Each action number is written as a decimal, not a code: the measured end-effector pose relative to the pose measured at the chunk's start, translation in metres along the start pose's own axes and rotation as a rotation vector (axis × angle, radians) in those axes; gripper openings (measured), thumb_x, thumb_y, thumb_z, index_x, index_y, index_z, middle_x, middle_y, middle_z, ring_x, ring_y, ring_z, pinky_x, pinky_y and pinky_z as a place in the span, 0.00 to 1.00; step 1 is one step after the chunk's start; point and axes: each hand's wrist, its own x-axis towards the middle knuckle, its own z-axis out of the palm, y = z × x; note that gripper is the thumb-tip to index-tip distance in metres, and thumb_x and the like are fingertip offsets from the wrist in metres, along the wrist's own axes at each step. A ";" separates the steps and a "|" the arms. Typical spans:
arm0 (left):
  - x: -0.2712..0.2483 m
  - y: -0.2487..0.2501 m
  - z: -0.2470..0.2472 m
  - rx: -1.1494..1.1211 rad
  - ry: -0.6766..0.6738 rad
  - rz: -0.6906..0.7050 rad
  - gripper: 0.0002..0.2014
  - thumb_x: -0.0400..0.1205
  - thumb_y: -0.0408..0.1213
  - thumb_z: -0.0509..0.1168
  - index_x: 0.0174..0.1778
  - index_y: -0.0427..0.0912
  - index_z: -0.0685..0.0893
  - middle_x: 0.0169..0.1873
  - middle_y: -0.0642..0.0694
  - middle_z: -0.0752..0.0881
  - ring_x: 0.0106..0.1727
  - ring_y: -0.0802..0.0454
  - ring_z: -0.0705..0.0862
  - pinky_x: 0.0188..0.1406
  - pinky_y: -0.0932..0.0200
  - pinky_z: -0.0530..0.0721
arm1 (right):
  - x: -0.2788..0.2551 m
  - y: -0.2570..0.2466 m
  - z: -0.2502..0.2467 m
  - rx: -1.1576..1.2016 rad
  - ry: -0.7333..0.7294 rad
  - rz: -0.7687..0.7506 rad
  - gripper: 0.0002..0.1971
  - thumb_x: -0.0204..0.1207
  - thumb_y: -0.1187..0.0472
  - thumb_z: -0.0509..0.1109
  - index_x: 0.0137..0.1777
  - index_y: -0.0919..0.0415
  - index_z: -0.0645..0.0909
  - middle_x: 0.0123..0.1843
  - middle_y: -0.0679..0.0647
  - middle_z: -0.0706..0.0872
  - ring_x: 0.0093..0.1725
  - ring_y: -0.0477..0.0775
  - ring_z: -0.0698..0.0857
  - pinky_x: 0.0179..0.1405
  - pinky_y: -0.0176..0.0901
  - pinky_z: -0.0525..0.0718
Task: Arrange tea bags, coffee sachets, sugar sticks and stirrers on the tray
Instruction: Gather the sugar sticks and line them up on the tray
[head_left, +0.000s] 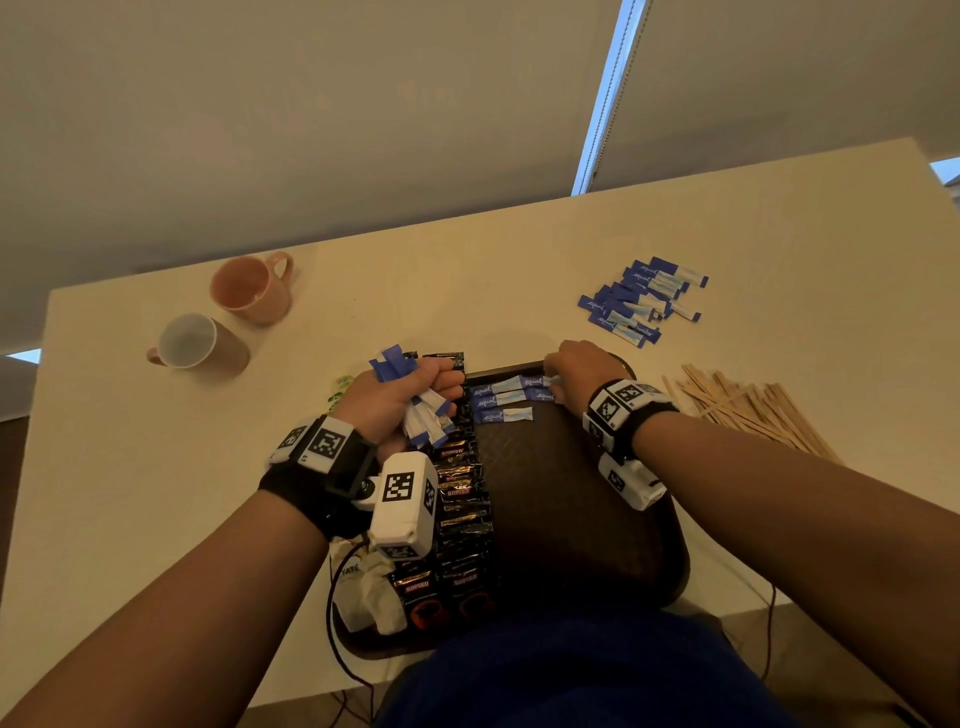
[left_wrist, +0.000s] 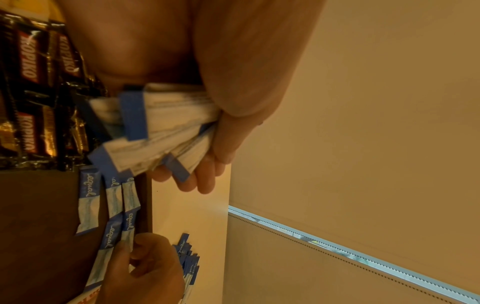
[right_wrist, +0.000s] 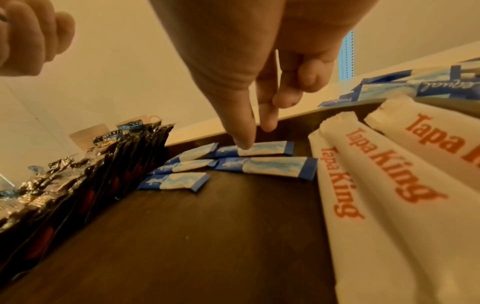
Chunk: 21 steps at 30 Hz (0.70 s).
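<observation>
**Sugar sticks going down at the tray's far edge**

My left hand (head_left: 395, 400) has its grip closed round a fanned bunch of sugar sticks (head_left: 423, 415), held above the row of coffee sachets (head_left: 460, 499) along the tray's (head_left: 571, 519) left side. My right hand (head_left: 582, 371) reaches down with thumb and forefinger on one stick (right_wrist: 262, 148) at the far edge; whether that grip pinches or only presses it, I cannot tell. Five sticks (head_left: 501, 400) lie flat there in rows. White Tapa King packets (right_wrist: 384, 185) lie along the tray's right. On the worktop (head_left: 467, 280), a loose sugar pile (head_left: 641, 299) and stirrers (head_left: 748, 405) sit to the right, two mugs (head_left: 223, 317) to the left.
</observation>
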 end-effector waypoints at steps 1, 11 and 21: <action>0.000 0.000 0.000 -0.001 0.002 -0.001 0.10 0.88 0.34 0.59 0.56 0.37 0.84 0.42 0.46 0.92 0.43 0.53 0.91 0.37 0.60 0.89 | 0.001 -0.001 -0.001 -0.017 -0.011 -0.008 0.13 0.84 0.58 0.64 0.64 0.59 0.82 0.60 0.60 0.81 0.62 0.63 0.80 0.58 0.52 0.80; -0.001 0.002 0.001 -0.020 -0.003 -0.005 0.10 0.88 0.33 0.57 0.56 0.37 0.84 0.40 0.47 0.92 0.41 0.54 0.91 0.37 0.61 0.89 | 0.001 0.001 -0.001 -0.015 -0.026 0.032 0.12 0.84 0.59 0.64 0.62 0.62 0.82 0.58 0.61 0.83 0.59 0.63 0.82 0.55 0.50 0.80; 0.001 -0.005 0.003 0.024 -0.006 0.000 0.10 0.88 0.35 0.58 0.55 0.38 0.84 0.41 0.47 0.93 0.43 0.54 0.92 0.42 0.59 0.91 | -0.032 -0.007 0.018 0.085 -0.047 -0.116 0.12 0.83 0.53 0.64 0.58 0.57 0.85 0.56 0.55 0.82 0.58 0.55 0.81 0.59 0.47 0.79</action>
